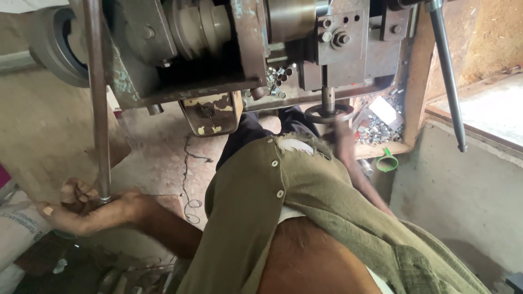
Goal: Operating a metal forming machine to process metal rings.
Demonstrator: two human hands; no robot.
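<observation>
My left hand [81, 209] is closed around the lower end of a long steel lever rod [97, 98] that rises to a worn grey-green lathe-like machine [218, 49]. Reaching up beside my olive shirt [283, 190], my right hand [342, 136] is blurred at the rim of a small round handwheel [328, 113] under the machine's carriage. Its fingers seem to be on the wheel, though the grip is not sharp. Small metal pieces [279, 79] lie piled on the machine bed above the wheel.
A second long steel lever [448, 81] slants down at the right. A wooden tray of small metal parts [376, 128] stands beside the handwheel, a green funnel-shaped object [387, 161] below it. A printed sack [19, 234] lies at the left and a loose wire [188, 179] on the concrete floor.
</observation>
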